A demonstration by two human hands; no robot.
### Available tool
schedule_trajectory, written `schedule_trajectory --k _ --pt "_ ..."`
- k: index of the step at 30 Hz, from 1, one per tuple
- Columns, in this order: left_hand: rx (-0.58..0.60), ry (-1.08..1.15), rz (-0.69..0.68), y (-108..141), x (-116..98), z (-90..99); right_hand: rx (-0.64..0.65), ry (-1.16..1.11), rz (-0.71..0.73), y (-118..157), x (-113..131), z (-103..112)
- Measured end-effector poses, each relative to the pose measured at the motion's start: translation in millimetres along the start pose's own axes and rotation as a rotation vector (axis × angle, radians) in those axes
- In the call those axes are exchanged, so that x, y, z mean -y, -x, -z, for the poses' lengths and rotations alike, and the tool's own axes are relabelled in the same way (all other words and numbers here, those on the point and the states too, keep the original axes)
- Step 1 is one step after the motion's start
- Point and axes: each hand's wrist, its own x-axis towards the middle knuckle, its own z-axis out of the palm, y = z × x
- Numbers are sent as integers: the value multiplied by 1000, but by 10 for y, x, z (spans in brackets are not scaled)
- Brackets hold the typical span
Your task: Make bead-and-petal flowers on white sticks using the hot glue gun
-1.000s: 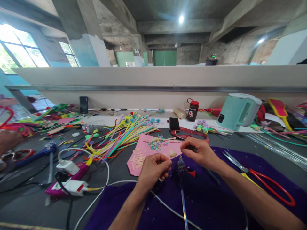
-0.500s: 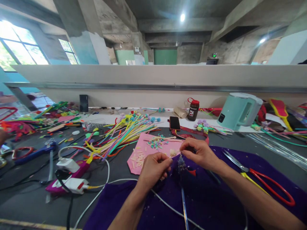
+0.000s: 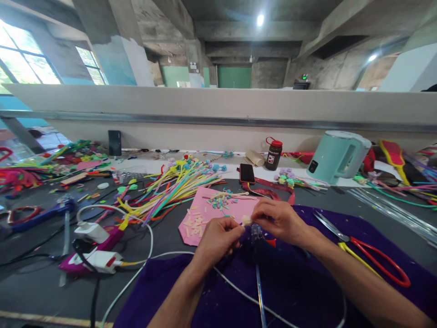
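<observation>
My left hand [image 3: 219,238] and my right hand [image 3: 278,220] are both closed in a pinch, fingertips nearly meeting. Between them is a small cream fuzzy piece [image 3: 246,220], like a bit of pipe cleaner, gripped from either side. Just below stands a gun-like tool tip [image 3: 256,231], mostly dark against the cloth, with a clear rod [image 3: 260,291] running down toward me. Behind my hands lies a pink sheet [image 3: 186,231], bearing short cream pieces [image 3: 195,223] and teal and purple bits [image 3: 223,200]. Dark purple cloth [image 3: 293,287] spreads under my forearms.
Scissors [image 3: 362,250] lie open-bladed on the right of the cloth. Bundled pipe cleaners [image 3: 180,187] fill the middle left. A power strip [image 3: 99,262] with cables sits at left. Farther back are a phone [image 3: 246,173], a brown bottle [image 3: 274,156] and a mint kettle [image 3: 336,157].
My right hand has come slightly left and closer to my left hand, narrowing the gap around the cream piece. The whole view has shifted a little.
</observation>
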Motion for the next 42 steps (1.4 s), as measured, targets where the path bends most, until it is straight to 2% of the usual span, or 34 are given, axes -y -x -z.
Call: schedule_trajectory --k 5,13,23,31,42 --pt "-4 -53 -41 7 4 -7 47 75 64 -3 -14 -45" --pt "-13 -119 -83 16 0 -2 132 178 66 12 -53 -66" --pt "-15 -167 -89 26 -19 -3 140 103 54 -1 -49 -38" --pt "-24 -154 -81 36 -26 -13 78 79 36 -9 -38 -85" --pt "-40 -260 -146 42 -36 -10 92 111 56 -3 -53 -42"
